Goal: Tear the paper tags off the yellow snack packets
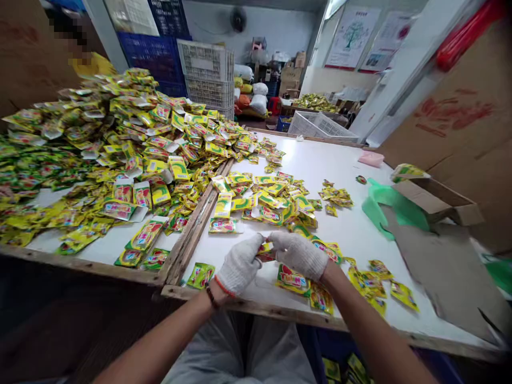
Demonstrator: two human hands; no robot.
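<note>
Both my hands wear white knit gloves and meet over the near part of the white table point(340, 160). My left hand point(239, 265) and my right hand point(298, 254) are closed together on a small yellow-green snack packet point(265, 250) held between the fingertips. More flat packets point(293, 278) lie under my right wrist. One packet point(200, 274) lies left of my left hand. A loose spread of packets point(268, 200) lies just beyond my hands.
A huge heap of the same packets point(112, 144) covers the left table. An open cardboard box point(438, 200) and a green plastic bag point(384, 205) sit at the right. White and blue crates point(206, 74) stand behind. A person in yellow point(90, 64) is at far left.
</note>
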